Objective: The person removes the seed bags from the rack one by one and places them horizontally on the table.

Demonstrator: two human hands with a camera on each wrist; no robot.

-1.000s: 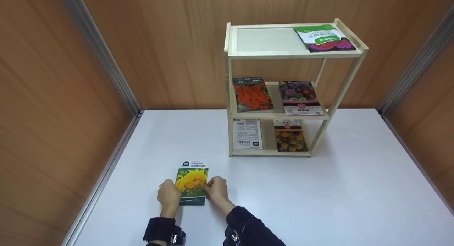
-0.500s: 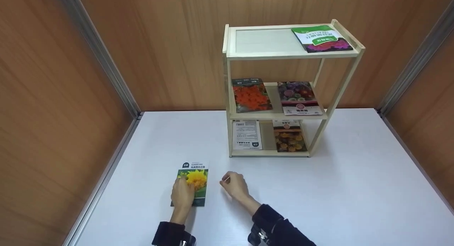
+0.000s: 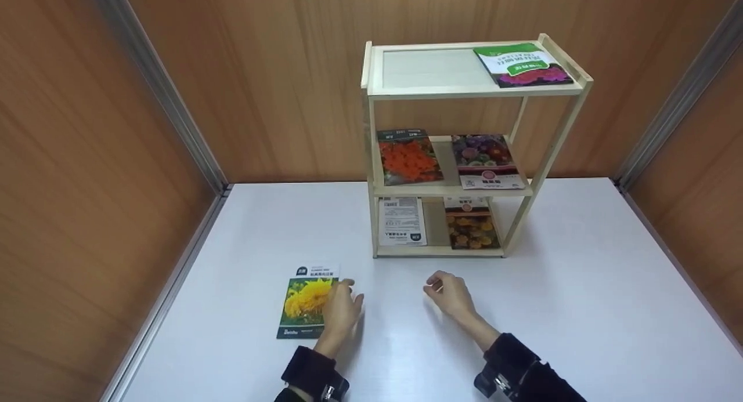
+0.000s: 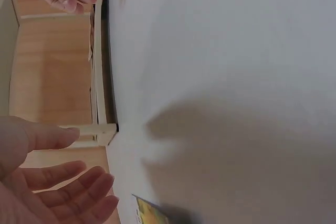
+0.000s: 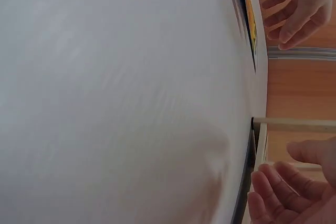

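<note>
1. A seed packet [image 3: 307, 302] with a yellow flower printed on it lies flat on the white table [image 3: 580, 309], near the left front part of it.
2. The left hand [image 3: 339, 315] sits just right of the packet, over its right edge; its fingers are loose and only slightly bent, and it holds nothing. Whether the fingertips touch the packet's edge cannot be told.
3. The left wrist view shows those fingers [image 4: 79, 187] spread and relaxed above the table, with a corner of the packet [image 4: 149, 214] just below them.
4. The right hand [image 3: 450, 294] is well apart from the packet, to the right, above bare table. Its fingers are loosely curled and it grips nothing.
5. A wooden shelf unit [image 3: 371, 158] stands on the far side of the table, behind the hands.
6. Its top shelf carries one green and pink packet [image 3: 522, 64] at the right end.
7. The middle shelf holds an orange packet [image 3: 408, 156] and a purple packet [image 3: 487, 160], side by side.
8. The bottom shelf holds a white printed packet [image 3: 401, 221] and a dark flowered packet [image 3: 470, 224].
</note>
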